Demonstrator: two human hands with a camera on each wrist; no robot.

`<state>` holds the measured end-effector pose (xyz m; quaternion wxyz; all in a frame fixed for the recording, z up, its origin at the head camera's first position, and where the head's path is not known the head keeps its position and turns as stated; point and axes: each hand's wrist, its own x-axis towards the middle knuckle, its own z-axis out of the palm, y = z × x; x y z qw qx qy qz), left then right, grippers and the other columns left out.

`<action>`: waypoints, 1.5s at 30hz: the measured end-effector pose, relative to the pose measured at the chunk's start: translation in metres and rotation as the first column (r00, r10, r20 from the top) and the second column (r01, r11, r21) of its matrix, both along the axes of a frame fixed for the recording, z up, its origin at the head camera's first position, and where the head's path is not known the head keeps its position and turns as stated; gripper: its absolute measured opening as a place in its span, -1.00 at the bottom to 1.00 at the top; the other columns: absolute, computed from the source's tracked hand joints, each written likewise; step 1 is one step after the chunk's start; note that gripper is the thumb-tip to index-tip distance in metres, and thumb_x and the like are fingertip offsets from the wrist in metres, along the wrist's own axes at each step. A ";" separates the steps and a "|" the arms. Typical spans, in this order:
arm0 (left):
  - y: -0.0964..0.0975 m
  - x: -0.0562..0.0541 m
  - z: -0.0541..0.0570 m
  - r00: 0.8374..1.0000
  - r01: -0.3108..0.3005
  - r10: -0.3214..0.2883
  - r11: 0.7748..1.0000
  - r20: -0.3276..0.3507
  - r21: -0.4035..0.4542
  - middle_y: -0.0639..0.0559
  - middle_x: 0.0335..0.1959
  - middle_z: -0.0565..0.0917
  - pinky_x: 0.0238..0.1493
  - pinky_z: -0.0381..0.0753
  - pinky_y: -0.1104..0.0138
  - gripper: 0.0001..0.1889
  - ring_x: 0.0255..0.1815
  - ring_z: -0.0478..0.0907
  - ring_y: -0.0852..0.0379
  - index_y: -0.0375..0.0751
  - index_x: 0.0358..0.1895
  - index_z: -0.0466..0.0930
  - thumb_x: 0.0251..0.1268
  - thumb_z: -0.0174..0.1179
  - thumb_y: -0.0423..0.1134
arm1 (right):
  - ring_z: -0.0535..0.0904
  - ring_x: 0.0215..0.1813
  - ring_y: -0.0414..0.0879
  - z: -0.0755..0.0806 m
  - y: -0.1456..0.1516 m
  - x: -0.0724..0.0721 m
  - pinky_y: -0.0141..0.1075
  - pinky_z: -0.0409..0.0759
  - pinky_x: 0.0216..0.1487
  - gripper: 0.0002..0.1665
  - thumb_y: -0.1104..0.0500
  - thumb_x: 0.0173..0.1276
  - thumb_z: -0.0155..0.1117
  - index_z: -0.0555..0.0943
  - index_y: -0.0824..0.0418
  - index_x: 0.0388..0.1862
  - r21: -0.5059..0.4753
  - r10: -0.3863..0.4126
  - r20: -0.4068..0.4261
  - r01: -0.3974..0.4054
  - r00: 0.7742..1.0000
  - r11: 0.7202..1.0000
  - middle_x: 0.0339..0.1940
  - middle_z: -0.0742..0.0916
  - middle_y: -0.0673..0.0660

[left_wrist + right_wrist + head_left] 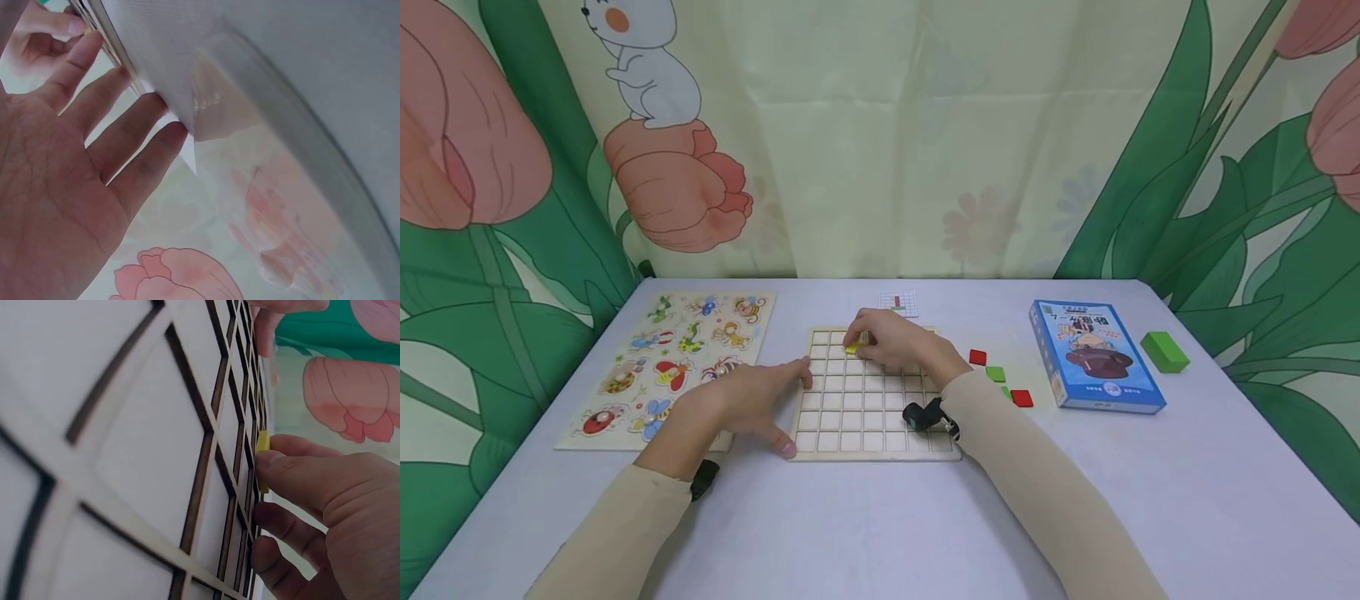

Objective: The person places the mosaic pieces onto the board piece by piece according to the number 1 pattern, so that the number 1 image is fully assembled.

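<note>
A wooden grid board (pixel 850 456) with square cells lies flat on the table. Over its far part, my right hand (pixel 891 337) pinches a yellow square tile (pixel 853 349) between thumb and fingers. In the right wrist view the yellow tile (pixel 263 461) stands at the grid's surface, the thumb on its near side. My left hand (pixel 737 404) spreads along the board's left side, with thumb and fingertips touching the edge. From the left wrist, the palm and straight fingers of that left hand (pixel 81 144) show, holding nothing.
Right of the board lie red tiles (pixel 1022 398) and green tiles (pixel 995 374). Farther right are a blue game box (pixel 1093 354) and a green block (pixel 1164 352). An insect picture board (pixel 613 383) lies at left. Behind the grid is a small pattern card (pixel 898 302).
</note>
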<state>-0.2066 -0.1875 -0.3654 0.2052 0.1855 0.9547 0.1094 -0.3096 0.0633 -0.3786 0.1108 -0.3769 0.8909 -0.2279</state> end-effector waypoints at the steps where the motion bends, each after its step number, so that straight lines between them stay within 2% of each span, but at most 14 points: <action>1: 0.001 0.000 0.000 1.000 -0.001 0.001 1.000 0.002 0.000 -0.02 0.48 0.43 0.09 0.53 0.00 -0.02 0.01 0.53 0.00 0.31 0.30 0.35 -0.33 0.67 0.27 | 0.59 -0.08 -0.09 0.000 0.001 0.000 -0.26 0.55 0.08 -0.75 0.27 0.46 0.34 0.75 0.11 0.06 -0.002 0.006 0.003 -0.006 1.000 1.000 0.07 0.65 0.04; 7: 0.004 0.000 0.002 1.000 -0.001 0.001 1.000 0.009 0.001 -0.02 0.51 0.40 0.11 0.53 -0.02 -0.01 0.04 0.53 0.00 0.29 0.32 0.35 -0.32 0.67 0.26 | 0.61 -0.04 -0.11 -0.001 0.005 -0.001 -0.26 0.56 0.11 -0.75 0.26 0.47 0.33 0.77 0.11 0.07 -0.002 0.022 0.017 -0.022 1.000 1.000 0.08 0.66 0.04; 18: 0.004 0.000 0.002 1.000 -0.006 0.006 1.000 0.004 0.009 -0.03 0.52 0.39 0.10 0.52 0.00 -0.02 0.03 0.52 0.00 0.28 0.30 0.36 -0.33 0.69 0.23 | 0.59 -0.06 -0.11 -0.003 0.009 0.002 -0.26 0.55 0.09 -0.81 0.21 0.49 0.32 0.72 0.06 0.03 0.000 -0.008 0.053 0.008 0.999 1.000 0.05 0.67 -0.02; 26: 0.003 0.001 0.002 1.000 -0.018 0.018 1.000 0.013 0.014 -0.03 0.53 0.37 0.12 0.52 -0.03 -0.02 0.05 0.52 -0.01 0.27 0.30 0.37 -0.35 0.68 0.24 | 0.61 -0.05 -0.13 0.004 0.010 0.007 -0.28 0.56 0.08 -0.69 0.21 0.46 0.36 0.69 0.07 0.15 0.020 0.010 0.081 -0.011 0.997 1.000 0.15 0.61 0.00; 31: 0.002 0.001 0.001 1.000 -0.014 0.014 1.000 0.007 0.014 -0.02 0.54 0.36 0.16 0.52 -0.05 -0.01 0.09 0.53 -0.01 0.28 0.31 0.37 -0.35 0.68 0.26 | 0.63 0.02 -0.14 0.013 0.016 0.012 -0.27 0.57 0.10 -0.65 0.23 0.46 0.33 0.67 0.08 0.19 0.019 0.015 0.053 -0.016 0.998 1.000 0.19 0.61 0.00; 39: 0.002 0.000 0.000 1.000 -0.019 0.019 1.000 0.007 0.011 -0.01 0.52 0.38 0.16 0.52 -0.06 -0.01 0.13 0.52 -0.01 0.29 0.29 0.38 -0.37 0.68 0.27 | 0.63 0.07 -0.02 0.026 0.032 0.021 -0.06 0.57 0.20 -0.64 0.24 0.47 0.31 0.65 0.21 0.21 -0.030 0.094 -0.015 -0.095 0.995 0.995 0.19 0.65 0.15; 45: 0.001 0.001 0.000 1.000 -0.020 0.020 1.000 0.004 0.017 -0.01 0.57 0.32 0.15 0.52 -0.05 -0.04 0.12 0.52 -0.02 0.30 0.24 0.38 -0.38 0.68 0.26 | 0.58 0.09 -0.02 0.034 0.045 0.030 -0.18 0.58 0.07 -0.64 0.22 0.48 0.30 0.64 0.20 0.22 -0.056 0.104 -0.053 -0.107 0.993 0.993 0.15 0.67 0.16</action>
